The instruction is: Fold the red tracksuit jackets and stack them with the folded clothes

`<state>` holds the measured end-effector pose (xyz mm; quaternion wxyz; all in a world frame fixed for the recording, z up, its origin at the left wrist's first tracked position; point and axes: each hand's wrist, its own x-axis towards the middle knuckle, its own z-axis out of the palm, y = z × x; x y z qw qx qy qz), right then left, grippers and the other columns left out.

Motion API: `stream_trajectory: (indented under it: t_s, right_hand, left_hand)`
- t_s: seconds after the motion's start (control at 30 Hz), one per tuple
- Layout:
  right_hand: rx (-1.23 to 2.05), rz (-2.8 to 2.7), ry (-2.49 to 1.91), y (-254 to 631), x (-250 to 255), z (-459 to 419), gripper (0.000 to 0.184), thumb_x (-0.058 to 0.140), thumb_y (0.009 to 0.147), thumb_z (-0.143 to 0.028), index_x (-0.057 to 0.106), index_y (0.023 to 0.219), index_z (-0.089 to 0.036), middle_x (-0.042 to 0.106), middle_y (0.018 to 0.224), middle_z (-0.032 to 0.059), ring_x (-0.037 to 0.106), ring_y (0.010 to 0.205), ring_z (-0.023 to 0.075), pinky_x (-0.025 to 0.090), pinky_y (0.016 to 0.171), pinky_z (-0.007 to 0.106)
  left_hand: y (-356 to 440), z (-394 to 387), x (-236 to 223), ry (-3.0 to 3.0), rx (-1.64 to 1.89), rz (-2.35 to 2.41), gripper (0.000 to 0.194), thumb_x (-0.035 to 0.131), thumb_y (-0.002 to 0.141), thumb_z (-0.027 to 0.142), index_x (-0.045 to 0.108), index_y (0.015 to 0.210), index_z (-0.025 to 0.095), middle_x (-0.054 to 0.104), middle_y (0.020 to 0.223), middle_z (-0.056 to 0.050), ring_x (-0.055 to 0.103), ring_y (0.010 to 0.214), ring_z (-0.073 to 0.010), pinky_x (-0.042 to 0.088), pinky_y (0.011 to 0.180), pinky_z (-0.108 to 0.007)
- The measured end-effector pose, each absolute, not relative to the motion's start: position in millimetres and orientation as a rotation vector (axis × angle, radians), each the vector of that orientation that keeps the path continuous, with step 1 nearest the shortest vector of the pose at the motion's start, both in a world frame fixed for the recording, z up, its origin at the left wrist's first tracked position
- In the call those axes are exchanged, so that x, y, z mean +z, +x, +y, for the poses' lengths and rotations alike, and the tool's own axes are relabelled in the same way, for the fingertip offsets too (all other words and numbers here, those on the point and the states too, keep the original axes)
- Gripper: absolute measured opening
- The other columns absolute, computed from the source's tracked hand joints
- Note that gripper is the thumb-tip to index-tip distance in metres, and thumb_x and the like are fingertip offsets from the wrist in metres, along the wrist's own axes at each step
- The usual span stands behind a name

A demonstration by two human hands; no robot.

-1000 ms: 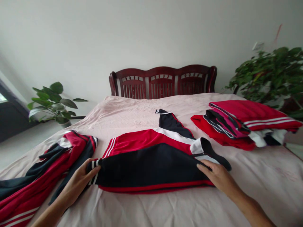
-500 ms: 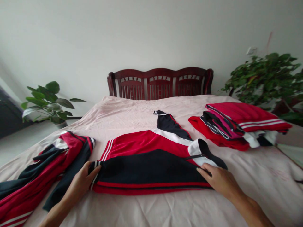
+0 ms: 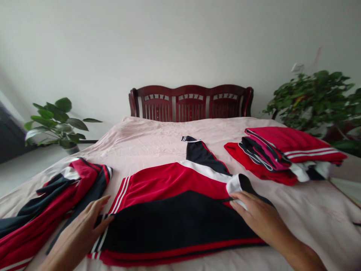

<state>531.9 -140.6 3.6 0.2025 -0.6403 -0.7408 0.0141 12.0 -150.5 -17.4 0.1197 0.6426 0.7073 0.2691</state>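
Observation:
A red, navy and white track jacket (image 3: 160, 184) lies in front of me on the bed. Its near navy sleeve (image 3: 169, 222) is laid lengthwise along the body, and the other sleeve (image 3: 199, 152) points away, bent beyond the white shoulder band. By the striped cuff at the left end, my left hand (image 3: 81, 226) has its thumb against the fabric and its fingers stretched out apart from it. At the collar (image 3: 235, 184), my right hand (image 3: 255, 212) is closed on the jacket's neck edge, its fingertips partly covering the white cloth.
Another navy and red garment (image 3: 81, 188) lies loosely at the left. A stack of folded clothes (image 3: 287, 150) stands at the right. The pale pink bedsheet (image 3: 149, 139) reaches back to a dark wooden headboard (image 3: 191, 101). Potted plants (image 3: 60, 124) flank the bed.
The jacket's near sleeve and lower edge have come closer to me. My left fingers have opened off the cuff, and my right hand has shifted up along the collar.

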Motion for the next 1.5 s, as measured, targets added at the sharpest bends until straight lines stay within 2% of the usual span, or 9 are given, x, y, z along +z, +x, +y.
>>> stream_trajectory:
  t_s: [0.17,0.27,0.43,0.53,0.73,0.9,1.0,1.13,1.5]
  right_hand:
    - [0.154,-2.435,-1.412,424.8,11.6,-116.2,0.058,0.047,0.097,-0.042,0.043,0.15,-0.018,0.04,0.157,0.0101,0.035,0.145,0.0276,0.03,0.119,0.045]
    - [0.266,-2.515,-1.363,376.2,-1.1,-89.4,0.067,0.041,0.099,-0.049,0.032,0.155,-0.013,0.024,0.162,0.0129,0.021,0.151,0.0285,0.02,0.123,0.046]
    - [0.364,-2.546,-1.519,362.0,-34.2,-46.6,0.072,0.029,0.099,-0.057,0.029,0.156,-0.013,0.021,0.163,0.0138,0.014,0.152,0.0297,0.01,0.123,0.051]
    - [0.314,-2.516,-1.624,380.7,-45.9,-36.1,0.074,0.025,0.098,-0.062,0.028,0.157,-0.017,0.016,0.165,0.0125,0.009,0.152,0.0312,0.005,0.122,0.055]
    - [0.208,-2.42,-1.845,427.4,-47.9,-32.4,0.075,0.023,0.097,-0.064,0.029,0.156,-0.018,0.018,0.164,0.014,0.013,0.152,0.0303,0.009,0.121,0.052]
    - [0.163,-2.403,-1.88,438.6,-43.9,-30.2,0.07,0.025,0.099,-0.058,0.037,0.153,-0.016,0.027,0.162,0.0136,0.022,0.15,0.0299,0.015,0.121,0.05]
    - [0.148,-2.386,-1.812,427.2,-42.0,-28.4,0.064,0.025,0.1,-0.053,0.042,0.151,-0.017,0.036,0.158,0.0127,0.026,0.149,0.0295,0.016,0.121,0.05]
    - [0.198,-2.524,-1.607,425.5,-46.5,-15.1,0.062,0.026,0.1,-0.053,0.037,0.153,-0.023,0.03,0.162,0.0064,0.021,0.151,0.0257,0.013,0.122,0.048]
    - [-0.114,-2.327,-1.979,532.4,-71.6,49.2,0.061,0.028,0.1,-0.049,0.032,0.155,-0.023,0.03,0.162,0.0088,0.026,0.149,0.0252,0.022,0.12,0.047]
  left_hand:
    - [95.0,-100.6,12.0,2.309,0.447,1.72,0.054,0.039,0.095,0.056,0.054,0.139,0.028,0.057,0.145,-0.005,0.05,0.136,-0.0248,0.036,0.115,-0.039]
    - [128.9,-58.8,1.2,2.424,0.258,1.643,0.055,0.029,0.099,0.049,0.055,0.14,0.022,0.056,0.146,-0.008,0.048,0.138,-0.0226,0.034,0.116,-0.037]
    - [123.5,-10.0,-34.4,2.3,0.091,1.893,0.057,0.029,0.099,0.047,0.043,0.149,0.024,0.036,0.159,-0.014,0.031,0.147,-0.0363,0.03,0.112,-0.061]
    - [103.5,2.5,-48.4,2.271,0.068,1.985,0.059,0.027,0.099,0.046,0.035,0.153,0.023,0.027,0.163,-0.015,0.025,0.15,-0.035,0.028,0.114,-0.057]
    - [86.5,17.9,-50.4,2.232,0.032,2.115,0.06,0.026,0.099,0.042,0.031,0.154,0.019,0.031,0.161,-0.017,0.027,0.15,-0.0308,0.029,0.115,-0.049]
    - [102.8,30.1,-34.2,2.27,0.032,2.109,0.056,0.034,0.096,0.037,0.046,0.145,0.012,0.045,0.151,-0.024,0.041,0.141,-0.0378,0.038,0.107,-0.054]
    - [125.6,31.4,-30.4,2.408,0.101,1.991,0.056,0.032,0.098,0.041,0.043,0.148,0.017,0.037,0.158,-0.018,0.031,0.147,-0.0344,0.032,0.113,-0.051]
    - [138.0,28.0,-43.7,2.556,0.127,1.746,0.059,0.03,0.099,0.051,0.036,0.153,0.028,0.027,0.164,-0.007,0.017,0.153,-0.0281,0.018,0.121,-0.048]
    - [73.2,47.0,-55.7,2.317,0.049,2.127,0.058,0.028,0.099,0.046,0.039,0.152,0.023,0.035,0.16,-0.013,0.03,0.148,-0.0322,0.018,0.119,-0.053]
